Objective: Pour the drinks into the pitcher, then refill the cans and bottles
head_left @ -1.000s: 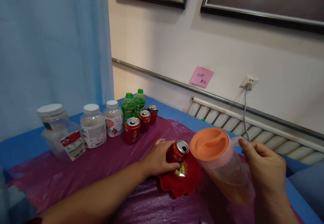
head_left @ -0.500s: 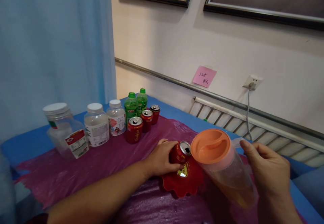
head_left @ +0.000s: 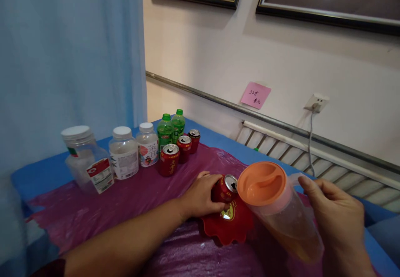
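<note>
While the left hand [head_left: 201,195] curls around a red can [head_left: 222,188] over a scalloped red mat [head_left: 231,230], the right hand [head_left: 340,212] grips a tilted pitcher [head_left: 286,222] by its handle, the orange lid [head_left: 261,184] close beside the can's rim. A standing can [head_left: 169,162] bears yellow characters; the pink note [head_left: 256,95] shows "32". Purple sheet [head_left: 186,176] separates the two cans; the bench [head_left: 218,140] edge runs alongside the radiator [head_left: 278,147].

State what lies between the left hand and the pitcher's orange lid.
The head view shows an opened red drink can there, held in the left hand, its silver top beside the orange lid.
</note>
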Demonstrator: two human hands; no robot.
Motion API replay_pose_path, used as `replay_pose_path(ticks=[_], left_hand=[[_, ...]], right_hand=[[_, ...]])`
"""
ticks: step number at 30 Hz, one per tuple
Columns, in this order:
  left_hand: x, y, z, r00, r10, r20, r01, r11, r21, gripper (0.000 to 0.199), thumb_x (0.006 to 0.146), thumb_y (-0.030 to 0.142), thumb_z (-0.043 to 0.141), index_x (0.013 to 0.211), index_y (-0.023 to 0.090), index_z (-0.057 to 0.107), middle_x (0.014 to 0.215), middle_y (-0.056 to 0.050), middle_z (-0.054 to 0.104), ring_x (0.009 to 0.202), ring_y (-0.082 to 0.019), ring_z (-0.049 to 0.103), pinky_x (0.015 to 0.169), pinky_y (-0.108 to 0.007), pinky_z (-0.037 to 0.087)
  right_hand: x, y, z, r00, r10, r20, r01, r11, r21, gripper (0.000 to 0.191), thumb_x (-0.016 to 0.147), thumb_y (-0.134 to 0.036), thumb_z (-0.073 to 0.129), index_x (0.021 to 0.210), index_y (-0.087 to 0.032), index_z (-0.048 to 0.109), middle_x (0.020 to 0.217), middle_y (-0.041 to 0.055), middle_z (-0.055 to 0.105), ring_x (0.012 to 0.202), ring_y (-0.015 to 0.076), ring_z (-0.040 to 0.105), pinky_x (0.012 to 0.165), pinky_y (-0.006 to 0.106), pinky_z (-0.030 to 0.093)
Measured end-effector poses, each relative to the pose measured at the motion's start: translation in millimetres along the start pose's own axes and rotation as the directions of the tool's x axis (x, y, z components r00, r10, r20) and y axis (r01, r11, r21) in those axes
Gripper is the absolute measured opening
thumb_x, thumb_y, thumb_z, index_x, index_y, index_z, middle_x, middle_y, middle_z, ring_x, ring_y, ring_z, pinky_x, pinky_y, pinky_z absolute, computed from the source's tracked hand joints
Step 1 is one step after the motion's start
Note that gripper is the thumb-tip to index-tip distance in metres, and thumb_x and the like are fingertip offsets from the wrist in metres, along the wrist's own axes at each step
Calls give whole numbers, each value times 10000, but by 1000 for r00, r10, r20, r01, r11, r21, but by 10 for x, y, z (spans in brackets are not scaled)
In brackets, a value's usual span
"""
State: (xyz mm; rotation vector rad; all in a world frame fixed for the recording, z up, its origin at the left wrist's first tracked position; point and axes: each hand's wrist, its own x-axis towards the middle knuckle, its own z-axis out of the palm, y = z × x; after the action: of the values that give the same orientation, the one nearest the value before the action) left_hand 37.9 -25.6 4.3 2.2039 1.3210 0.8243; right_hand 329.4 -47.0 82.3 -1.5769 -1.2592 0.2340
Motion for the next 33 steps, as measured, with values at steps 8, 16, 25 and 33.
replay_pose_path(ticks=[8,16,25,33], left_hand=[[-5,-14,-1,1000,-3,6,3,1000,-4,678,628,425,871,1227,225,626,1212,-65,712,1110,-311,625,1121,-517,317],[-4,-27,20,1000,17,15,-17,1000,-26,675,649,422,854,1254,245,616,1240,-68,708,1163,-312,626,1131,-506,316],[-13,-18,2,999,8,38,-6,999,-49,689,654,416,848,1276,250,605,1221,-63,718,1160,-311,631,1153,-522,275],[-24,-13,3,999,28,21,-28,999,-41,651,669,419,830,1260,259,608,1190,-54,728,1114,-299,641,1115,-485,317]], right_hand=[[-2,34,5,1000,27,-6,-27,1000,14,493,724,-647,726,579,-201,575,554,-59,410,567,121,393,512,256,299],[-19,58,8,1000,25,-7,-25,1000,10,477,736,-637,731,601,-201,593,557,-61,414,571,118,395,509,257,290],[-39,24,2,999,42,-10,-42,999,33,476,731,-621,740,586,-203,565,557,-64,367,553,109,333,492,258,265],[-59,18,-4,1000,22,-8,-21,999,37,484,742,-631,730,591,-204,557,561,-61,358,548,114,325,476,262,252]])
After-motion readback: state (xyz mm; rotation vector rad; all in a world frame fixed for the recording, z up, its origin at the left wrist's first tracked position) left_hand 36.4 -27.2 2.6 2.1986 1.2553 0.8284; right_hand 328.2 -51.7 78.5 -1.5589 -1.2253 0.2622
